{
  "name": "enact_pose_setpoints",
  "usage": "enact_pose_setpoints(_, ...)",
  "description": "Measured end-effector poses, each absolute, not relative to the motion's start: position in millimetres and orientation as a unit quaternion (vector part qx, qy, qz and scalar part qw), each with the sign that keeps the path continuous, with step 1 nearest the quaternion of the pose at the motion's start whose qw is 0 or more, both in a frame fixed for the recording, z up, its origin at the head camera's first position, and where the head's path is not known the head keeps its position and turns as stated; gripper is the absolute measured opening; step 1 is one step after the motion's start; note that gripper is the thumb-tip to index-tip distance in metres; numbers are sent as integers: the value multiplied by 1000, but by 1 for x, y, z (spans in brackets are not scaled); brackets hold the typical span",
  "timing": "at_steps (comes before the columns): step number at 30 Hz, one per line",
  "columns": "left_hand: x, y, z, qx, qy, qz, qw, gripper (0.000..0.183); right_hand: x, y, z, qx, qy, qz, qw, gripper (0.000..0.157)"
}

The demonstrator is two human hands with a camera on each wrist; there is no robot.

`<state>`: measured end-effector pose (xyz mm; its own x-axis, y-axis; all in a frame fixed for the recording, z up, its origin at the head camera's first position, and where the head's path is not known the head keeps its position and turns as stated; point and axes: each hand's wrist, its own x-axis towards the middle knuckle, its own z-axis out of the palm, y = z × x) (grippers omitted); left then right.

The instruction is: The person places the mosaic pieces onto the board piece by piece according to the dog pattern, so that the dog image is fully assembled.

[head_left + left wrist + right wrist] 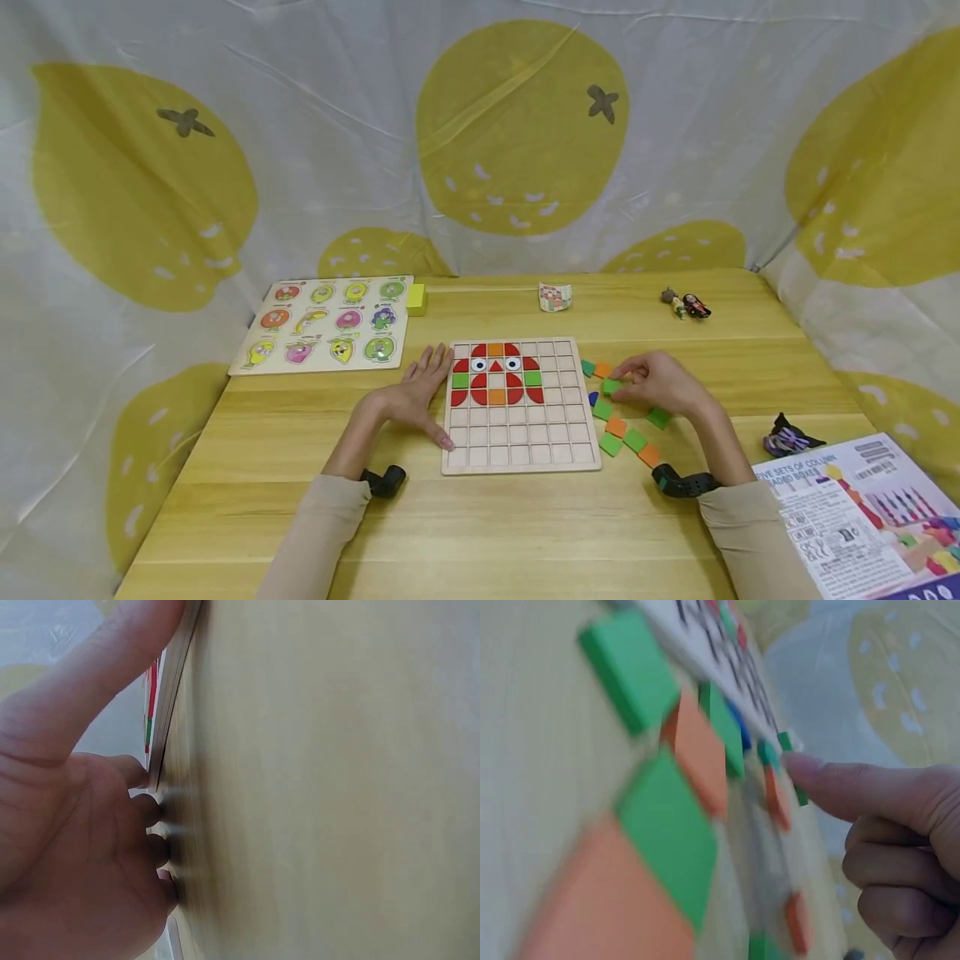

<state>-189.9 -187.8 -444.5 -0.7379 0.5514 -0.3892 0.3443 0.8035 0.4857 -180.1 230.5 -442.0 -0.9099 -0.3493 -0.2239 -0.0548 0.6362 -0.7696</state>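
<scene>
Left of the board [529, 457], the left hand [415, 392] touches its edge, fingers spread, while the right hand [663, 385] pinches a green tile [610, 387] right of the board.

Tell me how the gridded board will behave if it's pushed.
The gridded board is likely stiff: its edges run straight. Wide and low, it should slide rather than tip. Its red pieces sit within the grid, so they would probably travel along.

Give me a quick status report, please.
Left grip against left edge of grid board; right grip pinching green tile; loose tiles lying close by.
</scene>
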Motion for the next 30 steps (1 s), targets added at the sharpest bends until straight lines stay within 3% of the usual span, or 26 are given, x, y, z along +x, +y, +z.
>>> enact_pose_setpoints(13,-190,-187,-444,246,913,184,268,147,-165,84,-441,-121,862,-449,202,20)
enact_pose_setpoints(19,-190,-186,-442,240,914,181,273,146,-162,71,-443,-113,876,-434,177,21)
enact_pose_setpoints(30,-190,-185,-440,236,912,188,277,145,-164,70,-450,-116,856,-465,192,18)
